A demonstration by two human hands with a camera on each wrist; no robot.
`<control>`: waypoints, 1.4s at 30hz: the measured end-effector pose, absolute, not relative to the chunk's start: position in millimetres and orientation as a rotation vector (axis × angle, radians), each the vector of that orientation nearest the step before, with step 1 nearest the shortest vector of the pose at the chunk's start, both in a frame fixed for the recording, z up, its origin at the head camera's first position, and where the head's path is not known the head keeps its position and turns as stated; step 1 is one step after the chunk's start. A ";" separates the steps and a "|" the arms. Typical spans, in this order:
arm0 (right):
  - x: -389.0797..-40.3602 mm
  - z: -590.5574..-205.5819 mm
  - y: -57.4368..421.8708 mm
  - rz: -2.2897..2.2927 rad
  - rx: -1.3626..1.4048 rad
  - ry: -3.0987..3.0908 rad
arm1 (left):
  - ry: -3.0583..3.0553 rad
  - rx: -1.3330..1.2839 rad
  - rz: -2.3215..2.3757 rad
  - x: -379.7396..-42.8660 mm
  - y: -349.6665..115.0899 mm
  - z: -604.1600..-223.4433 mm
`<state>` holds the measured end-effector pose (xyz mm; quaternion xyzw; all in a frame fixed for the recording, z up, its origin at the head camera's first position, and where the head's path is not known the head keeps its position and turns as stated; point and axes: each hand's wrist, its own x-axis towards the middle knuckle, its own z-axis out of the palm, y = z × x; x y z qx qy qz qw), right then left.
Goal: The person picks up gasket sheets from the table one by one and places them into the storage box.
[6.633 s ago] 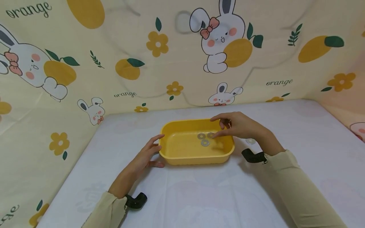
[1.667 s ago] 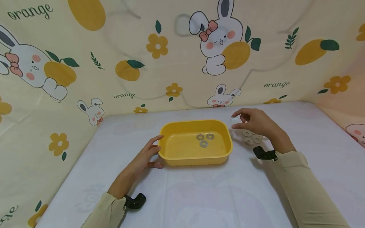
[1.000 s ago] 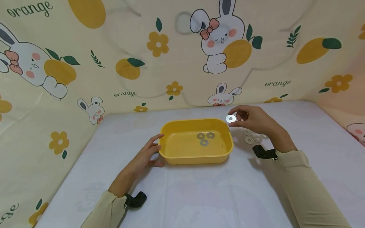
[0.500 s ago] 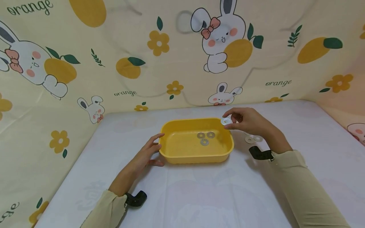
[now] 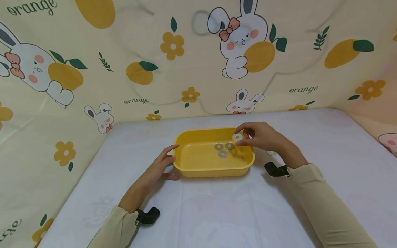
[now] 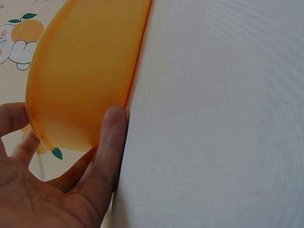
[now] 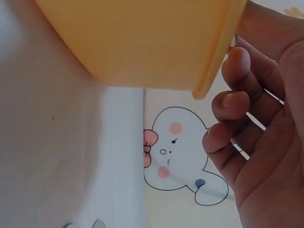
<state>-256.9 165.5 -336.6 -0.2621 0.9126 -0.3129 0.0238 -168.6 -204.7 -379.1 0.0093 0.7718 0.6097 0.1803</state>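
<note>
Over tray [image 5: 198, 159], washer [image 5: 234, 137] in right grip [image 5: 263, 137]

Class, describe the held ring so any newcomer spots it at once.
Find the yellow tray. At its right end, the right hand holds the ring. Unlike the three rings lying in the tray, this one is held up and looks whiter.

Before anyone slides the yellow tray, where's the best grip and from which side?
Probably the short left end of the yellow tray, from the left. The rim juts past the sloping wall, offering fingers an edge, and the left hand holds that end. The right end looks busier: the right hand is there, pinching a washer.
</note>
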 end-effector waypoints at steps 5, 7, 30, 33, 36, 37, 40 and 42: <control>-257.8 -340.7 162.8 -0.970 -0.831 2.819 | 2.181 0.043 1.722 -168.4 -205.3 -379.8; -258.1 -342.3 162.4 -0.947 -0.824 2.817 | 2.180 0.045 1.722 -168.3 -205.3 -379.7; -259.4 -330.0 192.6 -0.892 -0.596 2.888 | 2.173 0.023 1.714 -169.9 -204.3 -378.4; -261.9 -331.2 207.8 -0.853 -0.519 2.918 | 2.173 0.023 1.717 -169.8 -204.4 -377.8; -265.3 -336.7 223.3 -0.789 -0.504 2.941 | 2.176 0.012 1.712 -169.8 -204.3 -378.1; -266.5 -338.7 227.8 -0.772 -0.497 2.940 | 2.176 0.011 1.713 -169.8 -204.2 -378.3; -269.3 -345.7 240.6 -0.742 -0.452 2.920 | 2.175 0.001 1.713 -169.7 -204.1 -379.4; -270.6 -349.8 248.2 -0.744 -0.411 2.899 | 2.173 0.005 1.716 -169.6 -204.2 -379.8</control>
